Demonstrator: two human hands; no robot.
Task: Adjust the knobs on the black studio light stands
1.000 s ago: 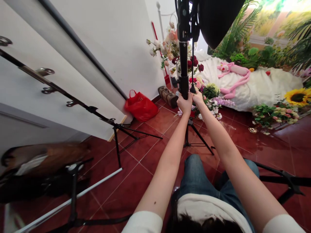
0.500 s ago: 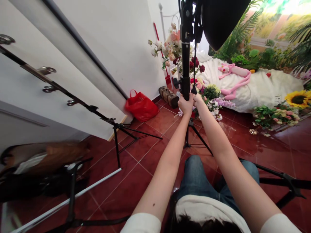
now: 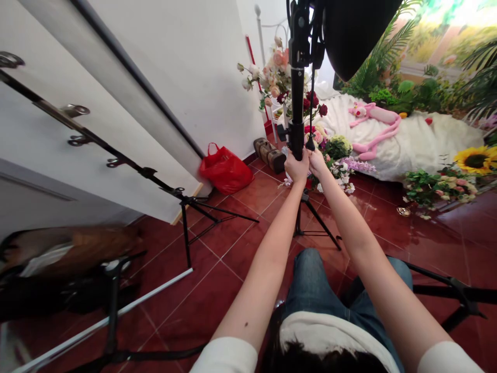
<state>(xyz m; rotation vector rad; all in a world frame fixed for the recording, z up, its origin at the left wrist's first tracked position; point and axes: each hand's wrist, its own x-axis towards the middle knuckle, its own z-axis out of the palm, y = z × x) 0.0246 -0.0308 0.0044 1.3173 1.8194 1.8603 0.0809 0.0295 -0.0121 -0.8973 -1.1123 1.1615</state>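
Observation:
Straight ahead of me rises a black light stand [image 3: 297, 98], upright, with a dark lamp head [image 3: 355, 36] at its top. My left hand [image 3: 297, 167] is closed round the pole, below a clamp collar with a knob [image 3: 281, 132]. Pressed against the pole's right side, my right hand [image 3: 317, 161] has its fingers curled in. A black cable [image 3: 312, 88] hangs beside the pole and ends in a thick black piece [image 3: 310, 144] just above that hand. What the right fingers pinch is hidden. Below, the stand's legs [image 3: 320, 228] spread on the floor.
To the left are another black stand [image 3: 186, 228], a white pole [image 3: 155, 290] and a red bag [image 3: 226, 170] by the wall. Artificial flowers [image 3: 337, 147] and a draped bed with a pink plush toy [image 3: 375, 114] lie beyond. More stand legs [image 3: 462, 290] are at right.
Both hands keep the same place at the pole. My right forearm has shifted very slightly; the stand and lamp look the same.

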